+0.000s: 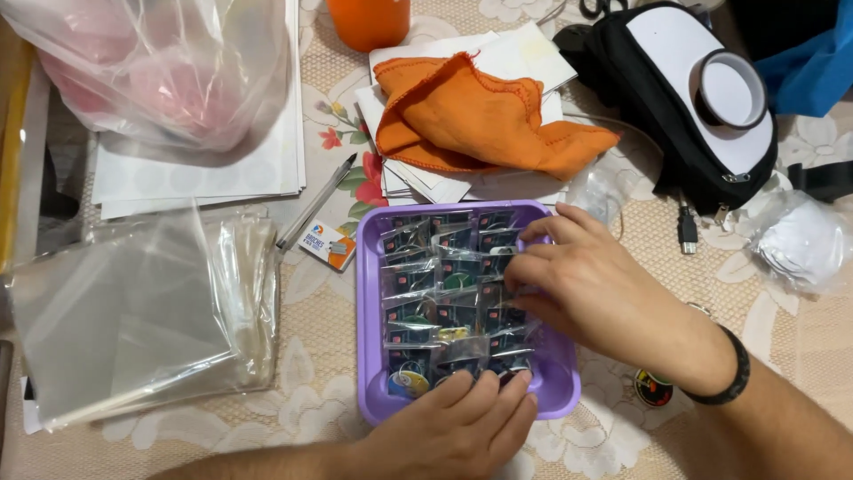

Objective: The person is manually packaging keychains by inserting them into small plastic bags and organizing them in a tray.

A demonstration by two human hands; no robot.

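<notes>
A purple plastic tray [369, 311] sits in front of me, filled with several small clear bags holding dark round keychains [440, 293]. My left hand [458, 427] rests at the tray's near edge, its fingertips pressing on the nearest bags. My right hand [591, 289] reaches in from the right, wearing a black wristband, and its fingers pinch the bags along the tray's right side.
A stack of clear plastic bags [133, 311] lies to the left. An orange cloth [480, 116] on white papers sits behind the tray, with a pen [315, 203], a small card [327, 244], a black pouch [684, 98] with a tape roll [731, 89], and a loose keychain [653, 388].
</notes>
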